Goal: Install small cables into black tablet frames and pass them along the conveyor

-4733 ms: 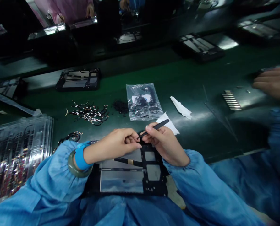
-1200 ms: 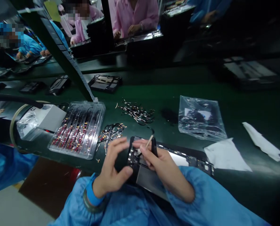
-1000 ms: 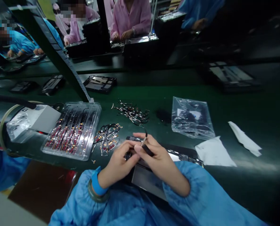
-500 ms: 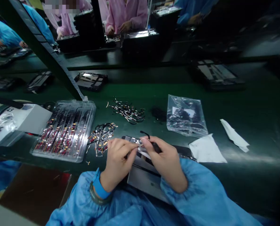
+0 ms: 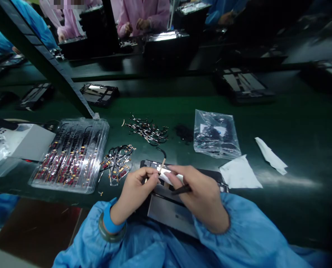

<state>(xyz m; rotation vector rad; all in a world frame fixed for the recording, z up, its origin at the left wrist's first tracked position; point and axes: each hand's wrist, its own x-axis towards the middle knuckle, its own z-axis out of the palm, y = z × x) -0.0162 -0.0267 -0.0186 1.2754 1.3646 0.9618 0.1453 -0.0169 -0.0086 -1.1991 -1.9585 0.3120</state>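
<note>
In the head view, my left hand (image 5: 139, 189) pinches the lower end of a small flex cable (image 5: 163, 163) between thumb and forefinger. The cable stands up from the fingertips, pale along its strip and black at its curved top. My right hand (image 5: 201, 191) is closed round a dark, slim, stick-like tool (image 5: 182, 190) whose kind I cannot make out. Its thumb and forefinger come close to the left fingertips. Beneath both hands lies a flat electronic device (image 5: 168, 214) with a grey panel and a black frame, partly covered by the hands and sleeves.
Left of my hands are a clear plastic tray (image 5: 97, 175) of flex cables and a loose cable pile (image 5: 118, 162). Farther back lie another pile (image 5: 149, 131), small black pieces (image 5: 184, 133) and a plastic bag (image 5: 217, 134). White sheets (image 5: 241, 173) lie right; a slanted post (image 5: 51, 61) rises left.
The hands have drawn slightly apart. The flex cable now stands upright at the left fingertips, and the dark tool points lower. The whole view has shifted a little.
</note>
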